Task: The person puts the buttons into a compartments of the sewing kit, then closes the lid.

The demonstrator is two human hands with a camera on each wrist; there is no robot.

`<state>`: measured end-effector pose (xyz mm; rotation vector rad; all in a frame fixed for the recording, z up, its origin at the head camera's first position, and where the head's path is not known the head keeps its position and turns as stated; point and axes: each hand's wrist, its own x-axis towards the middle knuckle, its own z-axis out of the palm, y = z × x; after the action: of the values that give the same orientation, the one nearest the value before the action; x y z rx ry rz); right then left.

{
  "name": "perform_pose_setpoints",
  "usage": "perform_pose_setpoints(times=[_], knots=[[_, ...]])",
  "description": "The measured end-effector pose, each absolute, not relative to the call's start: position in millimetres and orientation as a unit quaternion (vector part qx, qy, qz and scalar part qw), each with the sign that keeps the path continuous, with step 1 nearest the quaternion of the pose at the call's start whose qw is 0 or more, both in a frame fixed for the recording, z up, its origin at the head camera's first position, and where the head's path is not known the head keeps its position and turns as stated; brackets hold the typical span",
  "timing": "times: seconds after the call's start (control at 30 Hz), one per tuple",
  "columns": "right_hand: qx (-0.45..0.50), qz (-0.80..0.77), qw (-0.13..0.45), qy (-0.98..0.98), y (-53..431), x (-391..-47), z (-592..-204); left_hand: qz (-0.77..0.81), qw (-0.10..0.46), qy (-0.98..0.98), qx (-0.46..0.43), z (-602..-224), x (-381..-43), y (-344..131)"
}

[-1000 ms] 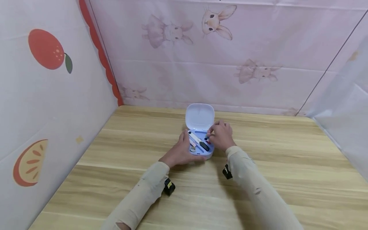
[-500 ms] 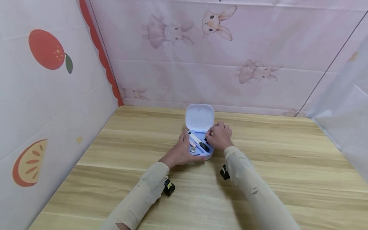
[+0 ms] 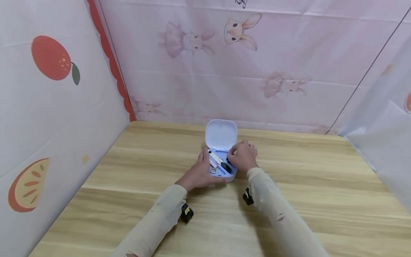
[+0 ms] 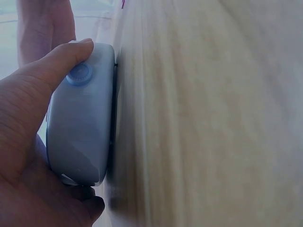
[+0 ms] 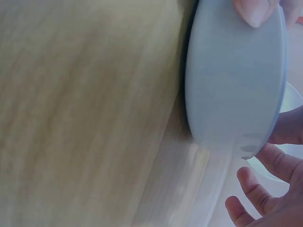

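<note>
Head view: we note a pale blue case (image 3: 232,177) on the wooden table (image 3: 112,203), near the far edge, its lid (image 3: 221,132) raised on the far side.

The left hand (image 3: 199,173) grips the case, fingers along its left side, thumb across the near wall. The left-wrist view puts that thumb just beside a round blue button (image 4: 79,74); contact with it we cannot tell.

The right hand (image 3: 244,157) reaches over the right rim, thumb and forefinger close together at the tray (image 3: 223,155). The tips are hidden, so we cannot tell whether they pinch anything. A small dark piece (image 3: 228,161) shows beside them.

Left of these fingers a white tool with a dark end (image 3: 218,160) lies slantwise; a small pink-and-white piece (image 3: 213,164) and a round silvery piece (image 3: 213,171) lie further left.

Change over the last second: the right fingertips now cover more of the tray's right part, and a red spot seen there is out of view. The left hand's grip looks unchanged. We judge that the left hand steadies the case and the fine work is at the tray's right side.
</note>
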<state>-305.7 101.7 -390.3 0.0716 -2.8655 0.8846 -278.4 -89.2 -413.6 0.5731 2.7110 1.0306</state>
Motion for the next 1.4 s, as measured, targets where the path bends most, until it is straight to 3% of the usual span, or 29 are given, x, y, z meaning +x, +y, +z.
perform_pose_setpoints(times=[0.8,1.4], knots=[[0.024,0.308,0.068,-0.949,102,-303,-398,0.347,0.088,0.913,0.196,-419,-276,-91],[0.059,0.384,0.076,-0.918,134,-303,-391,0.351,0.089,0.911,0.197,-414,-281,-89]])
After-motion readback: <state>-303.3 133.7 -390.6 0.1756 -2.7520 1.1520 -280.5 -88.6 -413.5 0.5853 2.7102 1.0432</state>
